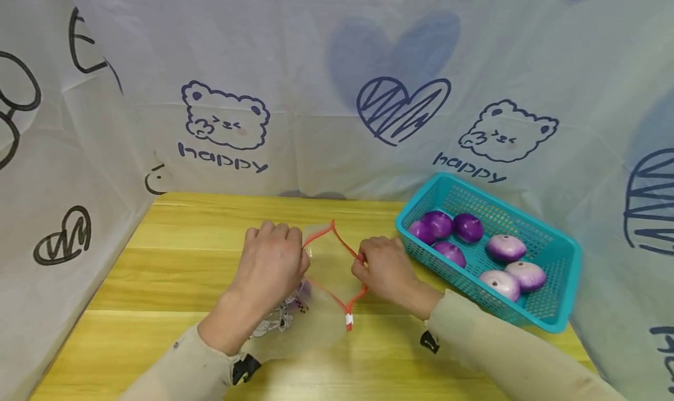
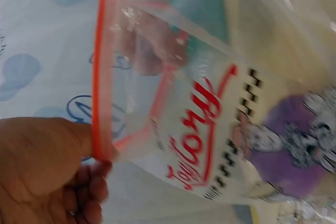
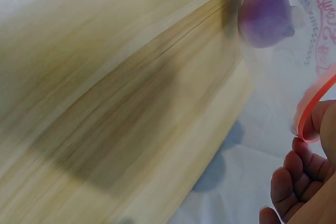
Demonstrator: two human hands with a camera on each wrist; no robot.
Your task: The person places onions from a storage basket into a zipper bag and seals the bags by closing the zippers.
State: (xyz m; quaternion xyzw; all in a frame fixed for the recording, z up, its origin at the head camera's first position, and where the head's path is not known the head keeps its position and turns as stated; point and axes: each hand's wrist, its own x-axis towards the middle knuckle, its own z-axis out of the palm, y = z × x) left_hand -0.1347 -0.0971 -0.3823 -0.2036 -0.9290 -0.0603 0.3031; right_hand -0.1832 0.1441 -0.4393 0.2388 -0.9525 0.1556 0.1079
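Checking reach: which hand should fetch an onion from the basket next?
Right, likely: the right hand is nearer the teal basket of onions; the left hand is across the open mouth of the bag. Both grip its red rim, so the right would release first.

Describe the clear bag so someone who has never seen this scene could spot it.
On the yellow wood-grain table, look left of the turquoise basket. There, the left hand and right hand grip the orange-red edge of a bag. Unlike the basket, it is see-through, with red lettering and a purple onion showing inside.
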